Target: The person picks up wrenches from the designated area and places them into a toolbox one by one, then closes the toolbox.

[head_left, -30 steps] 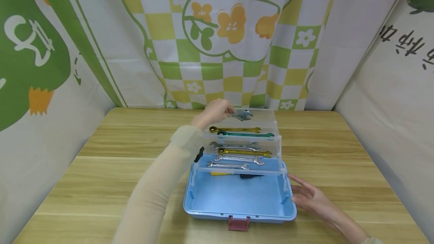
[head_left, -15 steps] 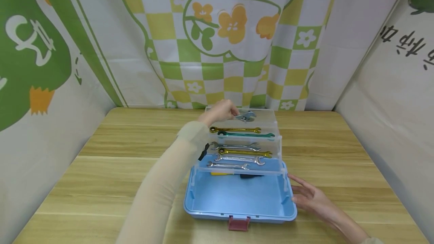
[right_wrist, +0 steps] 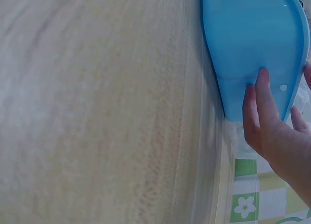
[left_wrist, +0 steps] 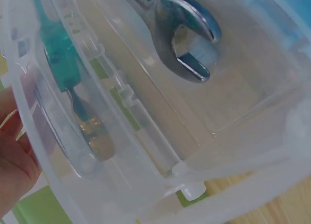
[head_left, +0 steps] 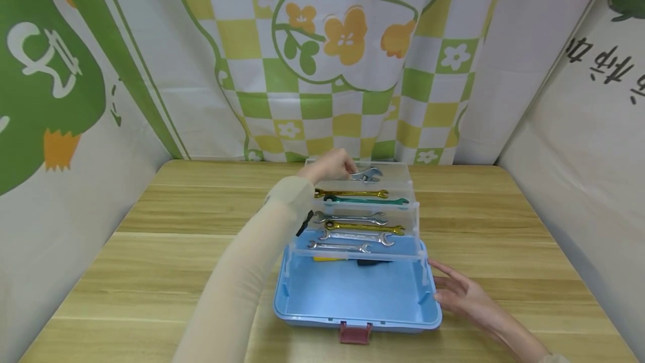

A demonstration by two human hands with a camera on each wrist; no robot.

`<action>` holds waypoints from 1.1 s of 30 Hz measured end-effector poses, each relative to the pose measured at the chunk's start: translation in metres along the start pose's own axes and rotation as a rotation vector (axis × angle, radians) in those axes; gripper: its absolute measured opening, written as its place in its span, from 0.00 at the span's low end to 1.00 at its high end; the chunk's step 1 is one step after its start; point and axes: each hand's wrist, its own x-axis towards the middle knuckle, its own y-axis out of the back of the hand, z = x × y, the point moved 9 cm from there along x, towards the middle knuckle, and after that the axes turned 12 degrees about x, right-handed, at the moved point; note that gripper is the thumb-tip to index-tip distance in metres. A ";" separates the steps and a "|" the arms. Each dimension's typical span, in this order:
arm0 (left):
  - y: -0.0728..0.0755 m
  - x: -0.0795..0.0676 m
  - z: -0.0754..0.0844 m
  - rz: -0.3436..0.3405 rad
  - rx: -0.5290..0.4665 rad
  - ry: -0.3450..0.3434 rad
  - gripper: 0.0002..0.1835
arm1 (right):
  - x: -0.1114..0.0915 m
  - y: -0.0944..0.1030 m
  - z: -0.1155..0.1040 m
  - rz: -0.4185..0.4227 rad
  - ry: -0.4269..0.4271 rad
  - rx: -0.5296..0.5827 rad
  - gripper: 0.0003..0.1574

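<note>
My left hand point(head_left: 330, 164) grips the handle of a silver adjustable wrench point(head_left: 369, 175) at the rearmost clear tray point(head_left: 398, 171); its jaw end points right. In the left wrist view, part of the hand point(left_wrist: 17, 151) shows behind a translucent tray wall, near a large silver open-end wrench point(left_wrist: 187, 39). My right hand point(head_left: 466, 298) rests against the right side of the blue toolbox point(head_left: 437, 310), fingers fairly straight. The right wrist view has those fingers point(right_wrist: 265, 100) touching the blue outer wall. Gold point(head_left: 353, 192) and green point(head_left: 368, 200) wrenches lie in the middle tray.
The front tray point(head_left: 417, 248) holds several silver and gold wrenches. Below it, a yellow point(head_left: 328, 259) and a black thing point(head_left: 372, 262) partly show inside the box. A dark red latch point(head_left: 355, 333) hangs at the front. A patterned curtain point(head_left: 347, 111) stands behind the wooden table point(head_left: 176, 240).
My left hand has moved slightly right with the adjustable wrench, which now sits a little lower at the rear tray. The right hand has stayed against the toolbox.
</note>
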 end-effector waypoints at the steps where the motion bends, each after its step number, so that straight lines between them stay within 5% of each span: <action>1: 0.000 0.000 0.000 0.003 -0.001 -0.001 0.14 | 0.000 0.000 0.000 -0.001 0.002 0.001 0.42; 12: -0.010 0.011 -0.009 0.017 -0.041 0.055 0.14 | -0.001 0.000 0.000 -0.013 0.004 0.010 0.42; 15: -0.032 0.044 -0.036 0.066 -0.052 -0.005 0.14 | -0.001 -0.001 -0.001 -0.021 0.006 0.013 0.42; 19: -0.061 0.081 -0.069 0.035 -0.088 -0.033 0.14 | -0.001 -0.002 0.000 -0.026 0.006 0.012 0.42; 26: -0.028 0.029 -0.022 0.008 -0.066 0.023 0.17 | -0.001 -0.002 -0.001 -0.032 0.017 0.020 0.42; 33: -0.012 0.003 0.000 0.003 -0.002 0.034 0.17 | 0.000 -0.001 0.000 -0.029 0.013 0.014 0.42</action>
